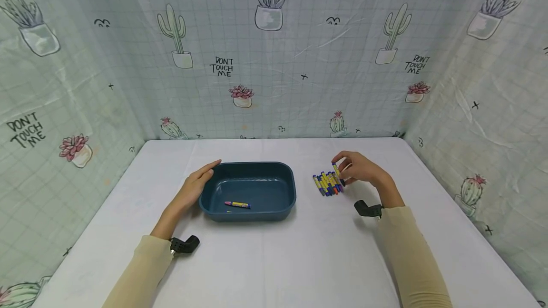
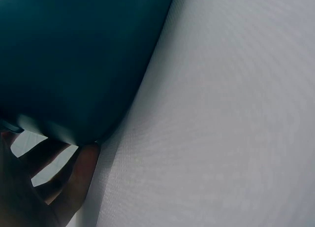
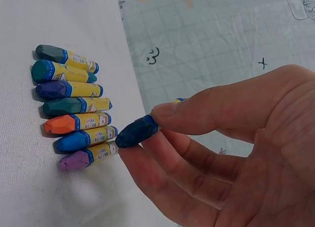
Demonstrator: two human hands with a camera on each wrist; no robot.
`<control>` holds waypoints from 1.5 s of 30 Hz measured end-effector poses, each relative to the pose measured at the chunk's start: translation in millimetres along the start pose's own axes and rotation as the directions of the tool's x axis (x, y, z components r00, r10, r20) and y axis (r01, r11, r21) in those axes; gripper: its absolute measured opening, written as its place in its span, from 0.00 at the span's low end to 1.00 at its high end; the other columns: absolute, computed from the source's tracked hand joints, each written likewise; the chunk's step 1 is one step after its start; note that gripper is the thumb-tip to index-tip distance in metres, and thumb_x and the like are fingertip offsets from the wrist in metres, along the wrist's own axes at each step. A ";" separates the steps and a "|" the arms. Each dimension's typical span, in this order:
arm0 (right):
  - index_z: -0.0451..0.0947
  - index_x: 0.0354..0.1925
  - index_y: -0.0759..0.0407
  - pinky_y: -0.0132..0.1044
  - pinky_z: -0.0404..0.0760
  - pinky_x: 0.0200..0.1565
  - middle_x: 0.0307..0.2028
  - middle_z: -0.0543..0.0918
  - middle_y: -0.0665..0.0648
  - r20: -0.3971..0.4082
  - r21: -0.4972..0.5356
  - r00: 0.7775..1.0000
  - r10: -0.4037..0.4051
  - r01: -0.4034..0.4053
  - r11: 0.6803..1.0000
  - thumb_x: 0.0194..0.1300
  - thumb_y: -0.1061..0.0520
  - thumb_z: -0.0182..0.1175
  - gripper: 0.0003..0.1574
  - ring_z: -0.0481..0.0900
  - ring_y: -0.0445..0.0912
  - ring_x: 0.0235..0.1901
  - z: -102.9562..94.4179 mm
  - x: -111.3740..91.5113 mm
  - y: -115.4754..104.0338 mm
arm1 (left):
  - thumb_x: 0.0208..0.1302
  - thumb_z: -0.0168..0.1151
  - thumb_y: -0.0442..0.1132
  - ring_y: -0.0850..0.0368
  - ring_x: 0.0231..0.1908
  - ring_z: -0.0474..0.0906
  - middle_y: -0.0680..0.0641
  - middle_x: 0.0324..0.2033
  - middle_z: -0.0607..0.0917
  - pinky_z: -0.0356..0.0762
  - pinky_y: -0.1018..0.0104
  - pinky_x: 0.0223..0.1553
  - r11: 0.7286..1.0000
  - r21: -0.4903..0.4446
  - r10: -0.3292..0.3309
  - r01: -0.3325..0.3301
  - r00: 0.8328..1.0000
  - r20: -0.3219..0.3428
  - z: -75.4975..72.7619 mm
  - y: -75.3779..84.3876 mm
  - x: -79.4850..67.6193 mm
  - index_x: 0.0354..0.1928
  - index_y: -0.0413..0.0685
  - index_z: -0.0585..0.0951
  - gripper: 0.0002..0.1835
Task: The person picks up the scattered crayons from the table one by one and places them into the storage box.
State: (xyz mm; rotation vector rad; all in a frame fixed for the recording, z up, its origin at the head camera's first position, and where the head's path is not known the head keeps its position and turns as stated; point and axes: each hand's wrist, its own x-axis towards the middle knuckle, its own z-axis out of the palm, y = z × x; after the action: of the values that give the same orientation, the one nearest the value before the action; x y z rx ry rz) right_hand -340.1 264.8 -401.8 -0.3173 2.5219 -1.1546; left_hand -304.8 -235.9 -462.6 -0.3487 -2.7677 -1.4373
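A dark teal rectangular tray [image 1: 250, 217] stands on the table left of centre. My left hand [image 1: 192, 190] lies against its left end, straight fingers touching the outer wall [image 2: 74, 64]. Inside the tray is a pink crayon [image 1: 237, 205] in a yellow wrapper; a sliver of something yellow shows by the near wall, mostly hidden. To the tray's right, my right hand [image 1: 358, 169] pinches a dark blue crayon [image 3: 138, 132] between thumb and fingers. It is raised beside a row of several crayons [image 1: 326, 184], among them an orange crayon [image 3: 61, 124] and a purple crayon [image 3: 76, 160].
A white cloth covers the table [image 1: 274, 265]. Behind it and at both sides hangs a pale green sheet [image 1: 299, 94] printed with potted cacti. Each wrist wears a black camera mount, one at the left [image 1: 185, 245] and one at the right [image 1: 367, 209].
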 end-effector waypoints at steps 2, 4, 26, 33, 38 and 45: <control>0.67 0.69 0.67 0.49 0.90 0.47 0.52 0.78 0.71 -0.007 -0.001 1.000 -0.005 0.005 1.000 0.67 0.66 0.62 0.34 0.82 0.55 0.47 0.9 -0.2 -2.3 | 0.85 0.37 0.51 0.36 0.81 0.51 0.43 0.80 0.62 0.48 0.31 0.79 1.000 -0.002 -0.003 0.003 1.000 -0.001 -0.7 0.7 -0.1 0.80 0.56 0.64 0.27; 0.68 0.69 0.67 0.48 0.91 0.47 0.52 0.78 0.70 -0.018 -0.004 1.000 -0.010 0.010 1.000 0.67 0.66 0.62 0.33 0.82 0.55 0.47 1.7 -0.1 -4.1 | 0.85 0.38 0.51 0.36 0.81 0.51 0.43 0.80 0.63 0.48 0.32 0.79 1.000 -0.009 -0.003 0.003 1.000 -0.004 -1.0 1.3 -0.1 0.79 0.56 0.64 0.27; 0.70 0.67 0.65 0.44 0.90 0.42 0.50 0.79 0.68 -0.061 -0.071 0.994 -0.090 0.086 0.994 0.66 0.67 0.62 0.32 0.83 0.53 0.44 9.4 0.7 -13.3 | 0.85 0.40 0.47 0.36 0.80 0.52 0.41 0.79 0.63 0.48 0.34 0.79 0.997 -0.057 0.044 -0.044 0.999 -0.001 4.9 7.6 2.5 0.79 0.51 0.65 0.26; 0.72 0.66 0.62 0.42 0.88 0.40 0.51 0.81 0.68 -0.041 -0.094 0.992 -0.118 0.114 0.989 0.66 0.66 0.61 0.30 0.83 0.54 0.43 16.6 9.8 -29.6 | 0.85 0.39 0.47 0.35 0.80 0.53 0.41 0.79 0.64 0.50 0.33 0.79 0.998 -0.028 0.050 -0.051 0.999 -0.012 2.4 0.4 0.5 0.79 0.51 0.65 0.26; 0.72 0.66 0.63 0.47 0.89 0.42 0.52 0.81 0.69 -0.031 -0.090 0.990 -0.135 0.132 0.987 0.66 0.66 0.60 0.30 0.84 0.57 0.42 20.3 15.2 -37.7 | 0.85 0.39 0.48 0.36 0.80 0.53 0.41 0.79 0.64 0.50 0.33 0.79 0.999 -0.017 0.051 -0.051 0.999 -0.018 1.6 -2.9 0.6 0.79 0.51 0.65 0.26; 0.73 0.65 0.61 0.54 0.89 0.44 0.51 0.81 0.69 -0.017 -0.071 0.989 -0.148 0.146 0.987 0.67 0.66 0.61 0.28 0.85 0.55 0.41 26.6 20.3 -48.9 | 0.85 0.39 0.51 0.38 0.81 0.53 0.44 0.79 0.64 0.49 0.33 0.79 0.999 -0.032 0.031 -0.031 0.999 -0.013 0.9 -3.7 0.5 0.79 0.55 0.65 0.27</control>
State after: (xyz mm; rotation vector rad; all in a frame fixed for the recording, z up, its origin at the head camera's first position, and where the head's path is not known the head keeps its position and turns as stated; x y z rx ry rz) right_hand -345.2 208.1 -385.0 -0.5192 2.5989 -1.1308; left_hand -306.0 -237.2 -466.1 -0.3802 -2.7201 -1.4736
